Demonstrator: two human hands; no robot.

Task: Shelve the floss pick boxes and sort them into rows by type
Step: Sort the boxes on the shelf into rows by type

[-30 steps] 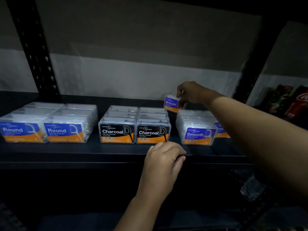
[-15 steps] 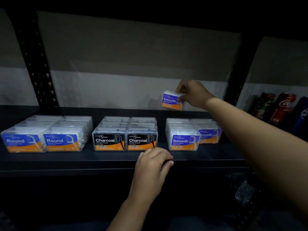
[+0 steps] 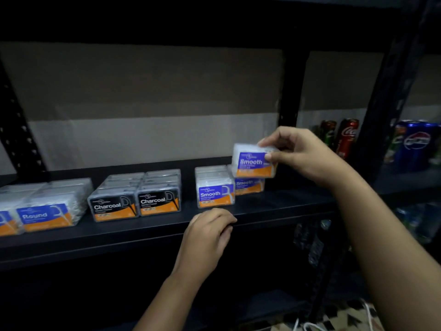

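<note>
My right hand (image 3: 303, 156) pinches a clear Smooth floss pick box (image 3: 254, 162) with a purple and orange label, held in the air just above the right Smooth row (image 3: 249, 186). The left Smooth row (image 3: 214, 187) stands beside it on the black shelf (image 3: 152, 229). Two Charcoal rows (image 3: 136, 199) with black labels sit in the middle. Round boxes (image 3: 43, 209) with blue labels fill the left end. My left hand (image 3: 207, 235) rests with curled fingers on the shelf's front edge, below the Smooth boxes, holding nothing.
Black upright posts (image 3: 290, 103) frame the shelf bay. Drink cans (image 3: 346, 137), red and blue, stand on the neighbouring shelf to the right. A pale wall panel backs the shelf. The bay below is dark, with a patterned floor at the lower right.
My right hand has brought the Smooth box from the back of the shelf forward and over the right Smooth row. The view has shifted to the right. My left hand stays on the edge.
</note>
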